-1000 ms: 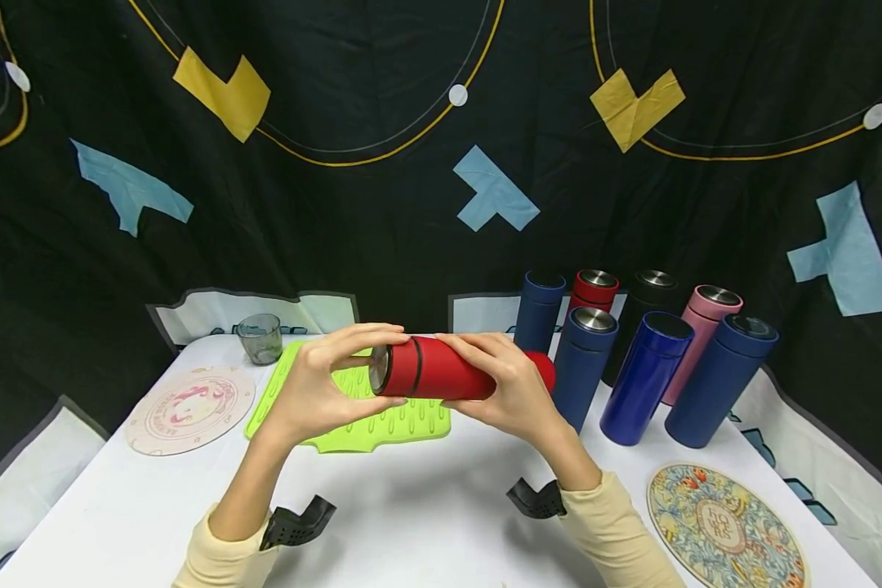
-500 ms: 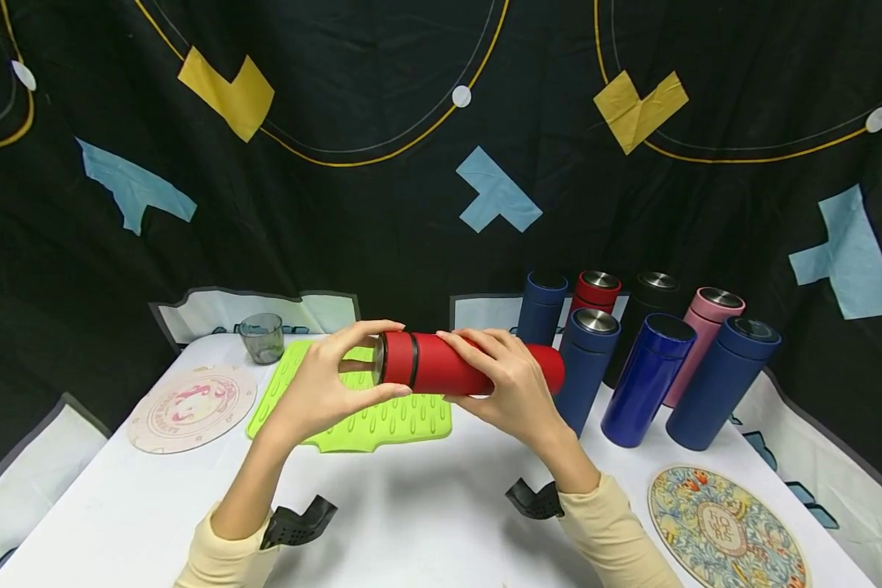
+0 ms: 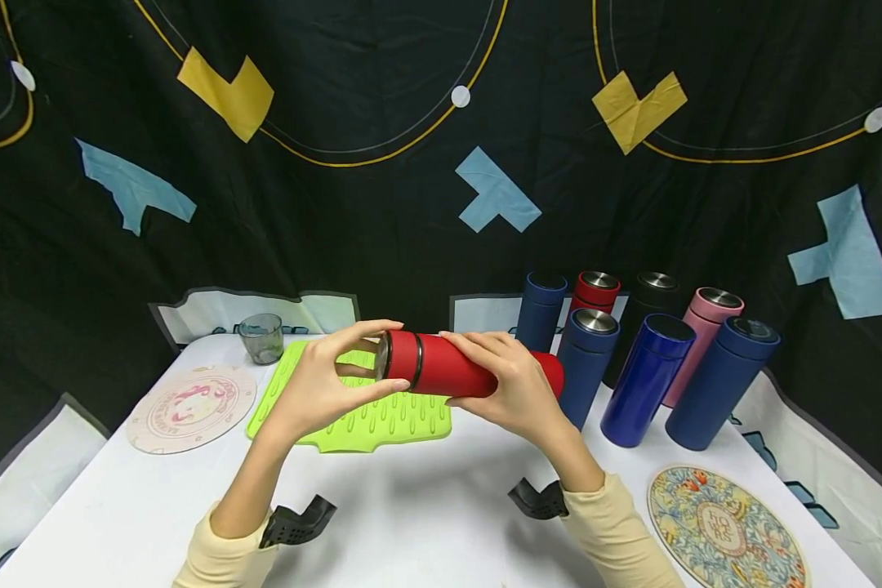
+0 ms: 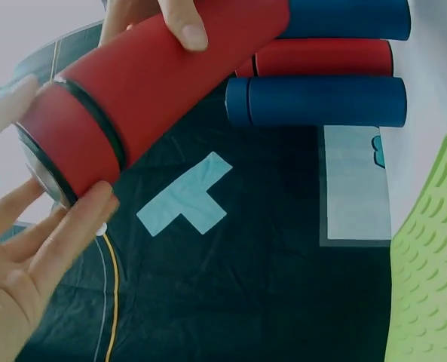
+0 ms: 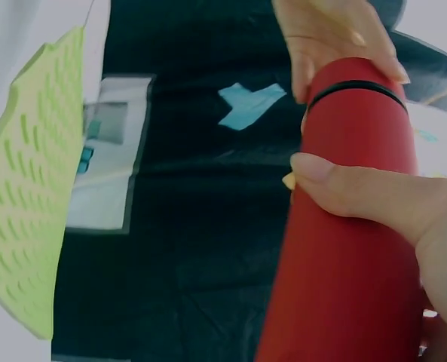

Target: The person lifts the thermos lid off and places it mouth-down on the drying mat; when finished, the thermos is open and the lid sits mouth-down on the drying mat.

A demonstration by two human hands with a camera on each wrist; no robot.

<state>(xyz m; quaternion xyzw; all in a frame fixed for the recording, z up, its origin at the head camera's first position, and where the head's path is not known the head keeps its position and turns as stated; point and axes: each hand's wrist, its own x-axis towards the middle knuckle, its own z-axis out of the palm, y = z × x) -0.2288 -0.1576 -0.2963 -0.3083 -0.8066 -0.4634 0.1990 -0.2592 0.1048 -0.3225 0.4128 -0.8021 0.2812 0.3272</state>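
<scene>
A red thermos flask [image 3: 452, 365] lies almost level in the air above the table, its silver-topped lid pointing left. A black ring parts the lid [image 4: 66, 139] from the body. My left hand [image 3: 312, 384] grips the lid end between thumb and fingertips, with a gap between palm and lid top. Around the middle of the body my right hand [image 3: 510, 380] is wrapped, fingers over the top and thumb below. In the right wrist view the thumb [image 5: 359, 188] lies along the red body. The lid looks seated against the flask.
Several upright flasks stand at the right, among them a shiny blue one [image 3: 643, 384] and a pink one [image 3: 706, 335]. A green drying mat [image 3: 404, 420], a grey glass [image 3: 261, 339] and a pink round mat [image 3: 191, 408] lie left. A patterned round mat [image 3: 728, 523] lies front right.
The flask first shifted slightly right and levelled out, then tilted a little, right end lower. My left fingers have shifted slightly on the lid. Both hands keep their hold.
</scene>
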